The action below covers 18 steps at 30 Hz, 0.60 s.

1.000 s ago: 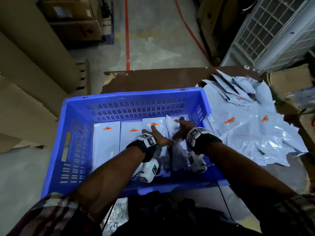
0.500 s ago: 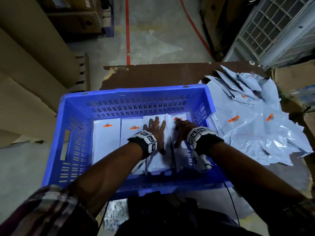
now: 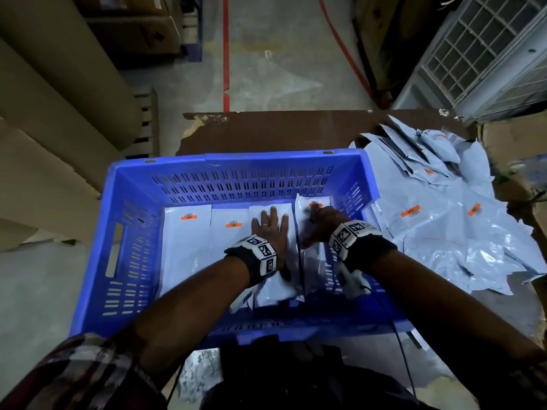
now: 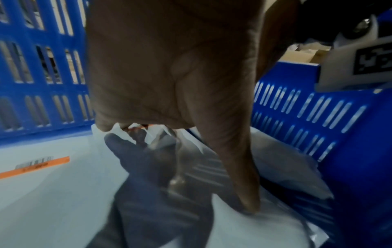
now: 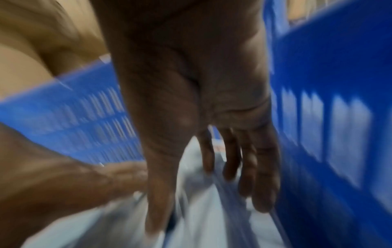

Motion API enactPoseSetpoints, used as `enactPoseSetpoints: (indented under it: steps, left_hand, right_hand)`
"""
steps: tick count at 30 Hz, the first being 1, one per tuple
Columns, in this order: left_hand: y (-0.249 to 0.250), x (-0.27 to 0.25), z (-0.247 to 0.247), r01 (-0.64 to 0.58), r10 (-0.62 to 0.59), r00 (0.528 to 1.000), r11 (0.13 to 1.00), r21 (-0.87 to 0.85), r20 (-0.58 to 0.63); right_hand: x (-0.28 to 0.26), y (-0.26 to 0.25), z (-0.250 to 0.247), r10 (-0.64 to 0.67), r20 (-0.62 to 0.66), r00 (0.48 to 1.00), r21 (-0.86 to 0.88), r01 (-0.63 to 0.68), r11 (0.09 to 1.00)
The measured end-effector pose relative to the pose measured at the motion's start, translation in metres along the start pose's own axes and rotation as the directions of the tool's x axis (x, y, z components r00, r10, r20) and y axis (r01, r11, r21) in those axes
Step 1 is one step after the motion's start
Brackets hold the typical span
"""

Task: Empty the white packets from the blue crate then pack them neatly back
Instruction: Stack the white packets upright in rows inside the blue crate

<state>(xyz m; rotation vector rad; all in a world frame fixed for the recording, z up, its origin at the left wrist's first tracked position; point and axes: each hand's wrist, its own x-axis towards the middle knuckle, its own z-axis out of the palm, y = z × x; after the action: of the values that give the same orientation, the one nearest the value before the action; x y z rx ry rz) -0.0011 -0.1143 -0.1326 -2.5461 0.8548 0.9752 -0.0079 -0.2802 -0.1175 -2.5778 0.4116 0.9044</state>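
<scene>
Both hands down in the blue crate (image 3: 142,220), among white packets laid side by side on its floor.

Left hand (image 3: 270,229) flat, fingers straight and slightly spread, pressing the third packet (image 3: 273,287) from the left. Right hand (image 3: 318,224) on the fourth packet (image 3: 313,202), nearest the right wall and tilted up on its left edge; fingers bent over it, thumb hidden, so impossible to tell whether gripping or only pressing; right wrist view too blurred to settle it. Two more packets (image 3: 186,247) lying flat to the left, orange labels up. Loose heap of packets (image 3: 438,226) on the brown table (image 3: 266,131), just right of the crate.
</scene>
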Motion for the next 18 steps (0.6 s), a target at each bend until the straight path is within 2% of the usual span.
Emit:
enactPoseSetpoints:
  steps: [4,7,13,18]
  left_hand:
    - [0.004,0.0,0.002,-0.026,0.026,0.999,0.999,-0.043,-0.023]
    - [0.006,0.003,0.009,-0.009,0.009,1.0,0.998,-0.058,-0.008]
    - [0.0,0.012,0.015,-0.015,0.014,1.0,0.997,-0.082,-0.016]
    - [-0.002,0.013,0.015,-0.017,0.015,1.0,0.997,-0.071,-0.027]
  right_hand:
    - [-0.007,-0.016,-0.017,-0.066,-0.015,0.998,-0.16,0.063,0.985]
    - [-0.011,-0.02,-0.007,-0.055,0.057,0.997,-0.242,0.067,0.968]
    - [-0.015,-0.021,0.008,-0.047,0.083,0.995,-0.191,0.062,0.98]
    - [-0.019,-0.023,0.012,-0.048,0.013,0.999,-0.166,0.05,0.985]
